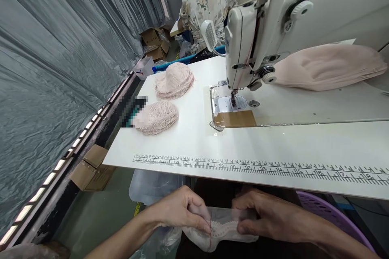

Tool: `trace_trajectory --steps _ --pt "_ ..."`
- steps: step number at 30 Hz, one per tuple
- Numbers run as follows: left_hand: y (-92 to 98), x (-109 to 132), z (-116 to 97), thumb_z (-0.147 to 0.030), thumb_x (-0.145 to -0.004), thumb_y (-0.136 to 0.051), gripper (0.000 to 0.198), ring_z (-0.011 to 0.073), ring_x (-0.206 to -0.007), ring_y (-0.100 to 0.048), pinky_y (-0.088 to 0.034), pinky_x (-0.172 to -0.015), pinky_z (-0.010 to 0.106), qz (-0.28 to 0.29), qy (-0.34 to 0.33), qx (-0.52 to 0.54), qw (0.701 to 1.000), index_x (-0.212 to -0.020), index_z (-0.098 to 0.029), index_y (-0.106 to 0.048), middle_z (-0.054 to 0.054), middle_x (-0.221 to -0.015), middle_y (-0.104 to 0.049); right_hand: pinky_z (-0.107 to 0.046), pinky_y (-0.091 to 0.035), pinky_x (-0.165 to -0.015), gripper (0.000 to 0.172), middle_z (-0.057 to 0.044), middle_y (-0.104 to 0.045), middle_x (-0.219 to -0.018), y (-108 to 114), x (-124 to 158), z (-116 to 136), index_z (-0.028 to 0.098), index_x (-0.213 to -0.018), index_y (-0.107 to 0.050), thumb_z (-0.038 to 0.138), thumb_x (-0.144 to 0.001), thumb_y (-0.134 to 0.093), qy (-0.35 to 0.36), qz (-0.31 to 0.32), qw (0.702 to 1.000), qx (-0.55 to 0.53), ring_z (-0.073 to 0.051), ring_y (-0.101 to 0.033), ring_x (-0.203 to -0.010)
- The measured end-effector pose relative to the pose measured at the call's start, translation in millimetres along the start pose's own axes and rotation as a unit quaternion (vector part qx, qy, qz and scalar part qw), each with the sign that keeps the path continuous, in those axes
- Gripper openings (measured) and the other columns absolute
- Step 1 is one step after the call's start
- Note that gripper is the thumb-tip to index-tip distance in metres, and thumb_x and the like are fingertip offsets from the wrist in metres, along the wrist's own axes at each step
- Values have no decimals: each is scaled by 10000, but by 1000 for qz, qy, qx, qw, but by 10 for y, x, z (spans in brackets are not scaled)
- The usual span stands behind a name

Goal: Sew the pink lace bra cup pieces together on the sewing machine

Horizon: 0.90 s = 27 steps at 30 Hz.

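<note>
Sheer white fabric (222, 230) with a reddish line across it is stretched between both hands, below the near edge of the white surface (170, 145). I see the left hand (182, 210) pinching one end in its fingers and the right hand (261, 214) gripping the other. A purple basket (337, 218) sits behind the right forearm. Along the surface's edge runs a ruler scale (237, 164). Farther in, I have a near pink stack (156, 117) and a far pink stack (174, 81) at left; at right, the sewing machine (241, 48) blocks part of my view of the room. Gray sheeting (60, 48) lines the left side, and a person (206, 12) in a floral top is at the back.
</note>
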<state>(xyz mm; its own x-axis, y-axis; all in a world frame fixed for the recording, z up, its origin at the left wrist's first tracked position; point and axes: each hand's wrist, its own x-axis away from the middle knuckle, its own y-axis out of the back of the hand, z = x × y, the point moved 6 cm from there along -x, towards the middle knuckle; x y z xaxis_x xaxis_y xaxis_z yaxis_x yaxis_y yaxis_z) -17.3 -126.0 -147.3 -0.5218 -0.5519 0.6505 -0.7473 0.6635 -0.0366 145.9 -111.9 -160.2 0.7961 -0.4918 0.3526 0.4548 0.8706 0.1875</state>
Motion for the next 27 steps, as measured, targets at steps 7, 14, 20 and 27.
trace_trajectory --steps 7,14,20,27 --pt "90 59 70 -325 -580 -805 247 76 -505 -532 -383 -478 148 -34 21 0 999 -655 -116 -696 -4 -550 -613 -232 -392 -659 180 8 -569 -723 26 138 -23 151 -727 -597 307 -707 -684 48 -8 987 -152 -143 -525 -721" --pt "190 104 107 -363 -588 -785 330 41 -438 -314 -283 -458 164 -91 1 27 995 -541 -121 -565 -75 -440 -369 -236 -370 -672 279 29 -467 -781 -144 102 -151 197 -862 -519 435 -767 -629 87 -98 952 -276 -124 -434 -734" --pt "147 123 48 -341 -624 -757 336 44 -454 -227 -206 -451 176 -87 -14 19 996 -504 -134 -521 -89 -456 -256 -237 -353 -647 232 28 -463 -747 -215 84 -186 185 -897 -582 391 -796 -619 88 -144 943 -288 -124 -426 -701" --pt "127 141 102 -365 -626 -768 269 43 -438 -312 -228 -427 164 -58 9 -30 998 -608 -118 -663 -51 -451 -443 -238 -330 -590 331 22 -469 -648 -209 124 -282 138 -741 -625 466 -784 -610 65 -119 944 -301 -111 -404 -619"
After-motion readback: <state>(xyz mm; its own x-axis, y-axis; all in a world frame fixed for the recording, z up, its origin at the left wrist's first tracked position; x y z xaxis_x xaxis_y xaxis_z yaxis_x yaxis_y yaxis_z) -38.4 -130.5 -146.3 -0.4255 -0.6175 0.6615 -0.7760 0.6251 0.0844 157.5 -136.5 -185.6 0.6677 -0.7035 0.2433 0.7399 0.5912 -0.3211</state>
